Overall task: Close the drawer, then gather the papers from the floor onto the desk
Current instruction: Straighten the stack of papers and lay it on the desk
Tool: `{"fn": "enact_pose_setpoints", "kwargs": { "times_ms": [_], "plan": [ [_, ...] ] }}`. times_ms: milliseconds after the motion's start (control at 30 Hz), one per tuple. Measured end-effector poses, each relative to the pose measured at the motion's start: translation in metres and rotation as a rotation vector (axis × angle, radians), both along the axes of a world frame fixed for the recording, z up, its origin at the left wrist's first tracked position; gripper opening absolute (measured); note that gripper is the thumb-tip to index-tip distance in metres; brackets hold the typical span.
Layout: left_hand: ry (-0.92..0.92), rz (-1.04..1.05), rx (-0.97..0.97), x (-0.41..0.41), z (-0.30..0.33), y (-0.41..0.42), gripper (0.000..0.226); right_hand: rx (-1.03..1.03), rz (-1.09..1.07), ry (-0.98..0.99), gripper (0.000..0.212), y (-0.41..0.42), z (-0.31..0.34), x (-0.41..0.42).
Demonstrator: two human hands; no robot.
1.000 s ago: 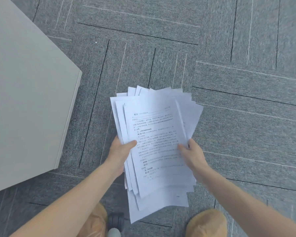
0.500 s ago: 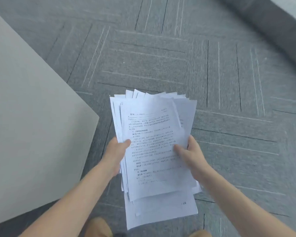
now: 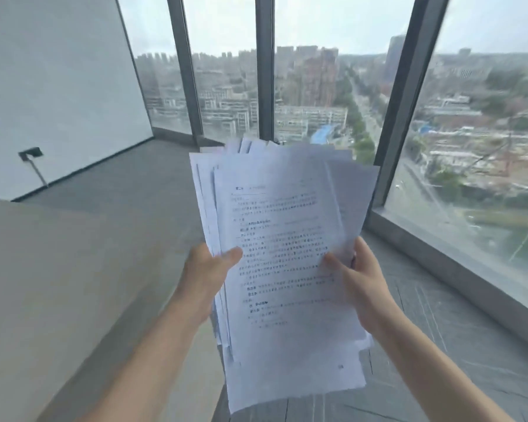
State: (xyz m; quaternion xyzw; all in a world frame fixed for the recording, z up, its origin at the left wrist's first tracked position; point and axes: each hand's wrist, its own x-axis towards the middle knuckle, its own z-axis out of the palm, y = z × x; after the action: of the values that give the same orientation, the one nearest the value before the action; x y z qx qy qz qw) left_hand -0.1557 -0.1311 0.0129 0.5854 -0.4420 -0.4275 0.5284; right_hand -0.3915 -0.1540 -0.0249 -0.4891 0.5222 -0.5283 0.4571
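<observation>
Presently, findings from nearest to farthest:

Left hand: the left hand (image 3: 206, 271) is closed on the left edge of the stack, thumb lying across the printed top page, fingers hidden behind the sheets.

Right hand: the right hand (image 3: 361, 280) is closed on the right edge, thumb pressed on the top page, fingers behind.

Papers: a loose, fanned stack of white printed paper sheets (image 3: 284, 263) is held up in the air between both hands, edges uneven, several sheets jutting out at top and bottom. Print is too blurred to read. The stack is off the floor and not resting on any surface.

Desk: a flat pale grey desk top (image 3: 52, 293) lies to the left of the stack, beside and beneath the left forearm; the papers do not touch it.

Floor: grey carpet-tile floor (image 3: 439, 330) shows under and to the right of the hands.

Wall: a plain white wall (image 3: 58, 86) stands at far left.

Windows: tall dark-framed glass windows (image 3: 264, 65) give onto a city.

Containers: none can be seen in this view.
</observation>
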Motion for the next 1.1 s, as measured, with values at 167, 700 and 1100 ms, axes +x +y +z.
{"fn": "enact_pose_setpoints", "kwargs": {
  "times_ms": [167, 700, 1100],
  "plan": [
    [-0.02, 0.132, -0.234, 0.064, 0.138, 0.083, 0.024, -0.212, 0.139, -0.082, 0.022, 0.039, 0.134, 0.067],
    [-0.126, 0.752, -0.554, 0.254, 0.304, 0.449, 0.032, -0.401, 0.824, -0.252, 0.029, 0.259, 0.317, 0.356],
    [-0.176, 1.047, -0.55, 0.303, 0.298, 0.58, 0.026, -0.354, 1.184, -0.319, 0.03, 0.342, 0.312, 0.489]
  ]
}}
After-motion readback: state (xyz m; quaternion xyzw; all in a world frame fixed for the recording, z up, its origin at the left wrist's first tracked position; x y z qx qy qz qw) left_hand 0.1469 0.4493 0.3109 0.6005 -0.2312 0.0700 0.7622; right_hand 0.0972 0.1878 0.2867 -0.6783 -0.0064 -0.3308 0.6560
